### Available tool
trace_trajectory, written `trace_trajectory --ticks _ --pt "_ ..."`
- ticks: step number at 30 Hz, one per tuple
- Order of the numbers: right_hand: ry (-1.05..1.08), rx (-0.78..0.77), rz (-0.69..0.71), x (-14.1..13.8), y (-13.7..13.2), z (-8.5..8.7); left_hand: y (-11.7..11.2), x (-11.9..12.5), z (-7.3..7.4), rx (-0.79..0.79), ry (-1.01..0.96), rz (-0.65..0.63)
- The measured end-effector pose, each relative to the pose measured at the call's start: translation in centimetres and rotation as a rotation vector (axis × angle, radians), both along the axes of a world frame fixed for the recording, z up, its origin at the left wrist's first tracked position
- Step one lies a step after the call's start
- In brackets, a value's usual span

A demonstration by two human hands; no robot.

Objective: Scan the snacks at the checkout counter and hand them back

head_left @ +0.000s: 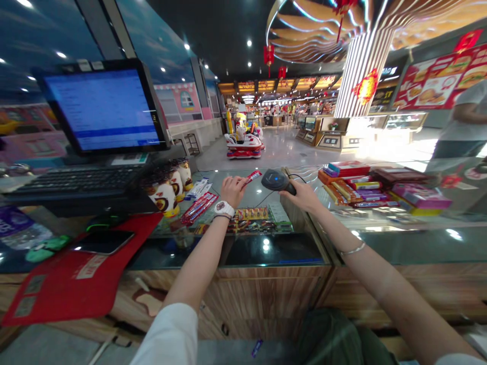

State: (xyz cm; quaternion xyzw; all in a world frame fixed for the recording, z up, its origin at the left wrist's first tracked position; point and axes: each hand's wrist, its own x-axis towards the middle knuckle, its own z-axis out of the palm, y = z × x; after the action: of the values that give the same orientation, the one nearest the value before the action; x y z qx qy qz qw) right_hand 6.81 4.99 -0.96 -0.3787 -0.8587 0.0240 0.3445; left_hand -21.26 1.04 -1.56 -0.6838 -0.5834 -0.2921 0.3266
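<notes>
**Shopping-mall kiosk, close up**

Bright concourse beyond, with ride-on toy cars [243, 144] on the polished floor and lit food signs overhead. Nearer, a glass tabletop [266, 243] over a display of sweets.

Left hand [232, 190], white watch [224, 208] at the wrist, pinched shut on a small red snack packet [253, 177]. Gripped by its near end and raised just above the glass. Right hand [300, 195] wrapped tight around the handle of a black barcode scanner [277, 180]. Blue light on its head, nose turned toward the packet, close but not touching.

Packet probably very light, crinkly and a little slippery. Best pinched at a sealed end, flat printed face left clear, with no squeeze on whatever is inside. Scanner stiff and solid, easy by its handle.

To the left, a lit monitor [102, 109], a keyboard [76, 180], printed cups [165, 195] and a dark phone [102, 242] on a red mat [57, 284]. To the right, stacked snack boxes [365, 185], and another person [462, 121] standing beyond the tabletop.
</notes>
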Motion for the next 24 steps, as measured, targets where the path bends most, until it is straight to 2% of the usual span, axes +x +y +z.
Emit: trace_trajectory --ticks 12,19,24 --pt "0.019 -0.023 0.012 -0.23 0.14 -0.27 0.0 -0.16 -0.14 -0.034 0.013 0.018" --pt "0.0 -0.025 0.009 -0.24 0.26 -0.32 0.01 -0.1 -0.09 -0.001 0.024 0.008" --pt "0.008 -0.05 0.111 -0.35 0.48 -0.72 -0.14 0.12 0.06 -0.03 0.019 0.023"
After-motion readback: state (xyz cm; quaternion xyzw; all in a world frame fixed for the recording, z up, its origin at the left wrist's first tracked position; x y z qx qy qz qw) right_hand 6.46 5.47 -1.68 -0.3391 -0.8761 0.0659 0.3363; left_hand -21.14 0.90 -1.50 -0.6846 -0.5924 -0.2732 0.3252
